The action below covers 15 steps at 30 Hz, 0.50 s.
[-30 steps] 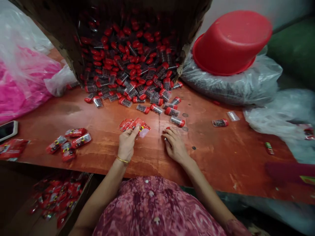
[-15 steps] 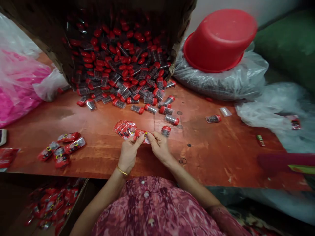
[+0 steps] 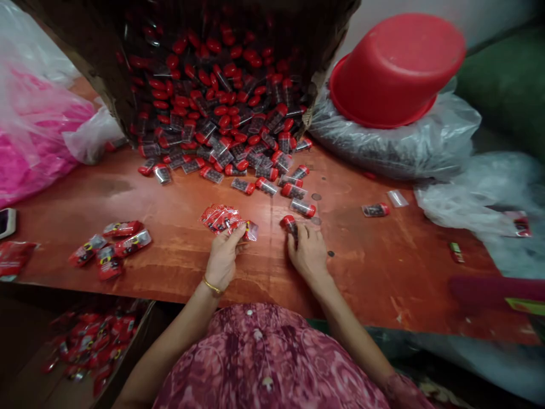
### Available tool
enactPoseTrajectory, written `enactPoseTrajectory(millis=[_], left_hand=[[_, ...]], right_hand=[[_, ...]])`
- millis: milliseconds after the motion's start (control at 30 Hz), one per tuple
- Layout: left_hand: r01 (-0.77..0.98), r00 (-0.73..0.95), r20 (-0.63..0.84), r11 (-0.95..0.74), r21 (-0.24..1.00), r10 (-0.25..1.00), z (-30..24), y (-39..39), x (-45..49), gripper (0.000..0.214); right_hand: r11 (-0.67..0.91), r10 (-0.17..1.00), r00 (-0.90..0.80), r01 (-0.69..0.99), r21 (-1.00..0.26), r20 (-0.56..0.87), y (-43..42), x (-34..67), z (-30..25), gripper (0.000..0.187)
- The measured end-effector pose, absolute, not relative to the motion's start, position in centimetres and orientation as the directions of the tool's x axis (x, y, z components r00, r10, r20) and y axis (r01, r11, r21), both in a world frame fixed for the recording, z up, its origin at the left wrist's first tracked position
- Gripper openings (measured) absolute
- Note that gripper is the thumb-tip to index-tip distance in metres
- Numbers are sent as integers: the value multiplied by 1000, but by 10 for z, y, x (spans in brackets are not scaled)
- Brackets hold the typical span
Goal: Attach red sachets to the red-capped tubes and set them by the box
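Note:
Between thumb and fingers, my left hand (image 3: 224, 258) pinches a small red printed plastic sleeve (image 3: 251, 230). A fanned stack of the same flat sleeves (image 3: 218, 218) lies on the table just behind it. My right hand (image 3: 310, 250) is closed around a small clear bottle with a red cap (image 3: 289, 223), filled with dark pieces; the fingers hide its lower part. More such bottles (image 3: 302, 207) lie on their sides a little farther back. To the left, several red-sleeved bottles (image 3: 109, 262) rest in a loose group.
A tipped cardboard box (image 3: 108, 85) spills a heap of red-capped bottles (image 3: 221, 113) onto the wooden table (image 3: 179, 267). Back right, a red tub (image 3: 400, 68) sits upside down on a filled plastic bag (image 3: 392, 150). Below the left edge, a carton holds red packets (image 3: 91, 346).
My right hand has let go of the sleeve and moved right onto the red-capped bottle, which now tilts in its grip. My left hand still holds the sleeve. The view has shifted slightly.

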<state>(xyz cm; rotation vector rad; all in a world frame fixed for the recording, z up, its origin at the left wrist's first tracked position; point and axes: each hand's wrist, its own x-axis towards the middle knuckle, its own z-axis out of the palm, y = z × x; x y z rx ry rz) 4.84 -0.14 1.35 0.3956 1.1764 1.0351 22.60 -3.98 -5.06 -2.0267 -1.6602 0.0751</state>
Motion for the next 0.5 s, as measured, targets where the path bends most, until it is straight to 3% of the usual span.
enactPoseTrajectory(millis=[100, 200, 300, 500], left_hand=[[-436, 42, -558, 518, 736, 829, 14, -3, 48, 34], [-402, 71, -526, 507, 762, 847, 14, -5, 49, 34], [-359, 89, -425, 427, 830, 901, 12, -7, 49, 30], [-136, 114, -222, 237, 962, 968, 6, -6, 42, 20]], right_hand=[[-15, 957, 222, 684, -729, 189, -47, 230, -39, 30], [-67, 990, 141, 363, -929, -16, -60, 225, -16, 31], [-76, 997, 51, 241, -967, -66, -68, 216, 4, 25], [-46, 999, 16, 229, -972, -43, -65, 208, 12, 17]])
